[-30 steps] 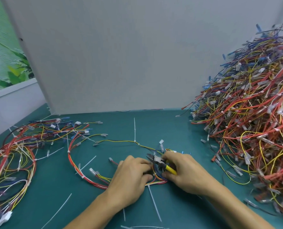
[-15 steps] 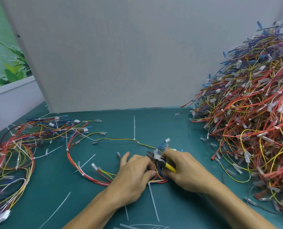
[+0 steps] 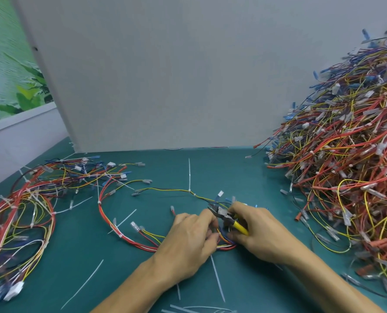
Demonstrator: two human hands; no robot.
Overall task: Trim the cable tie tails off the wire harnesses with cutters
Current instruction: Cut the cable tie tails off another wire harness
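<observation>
1. Left of centre: leave the wire harness [image 3: 140, 244] loop slack and flat on the green mat [image 3: 244, 172].
2. Centre, higher up: note the uncut tail [image 3: 189, 175] standing upright on the yellow branch, likely next.
3. Lower centre: pin the bundle with the left hand [image 3: 188, 242], fingers curled and pinching the wires just beside the blades.
4. Centre: seat the cutters [image 3: 224, 214] flush on the tie head, clear of insulation.
5. Right of centre: squeeze once with the right hand [image 3: 258, 233], wrapped round the yellow handles.
</observation>
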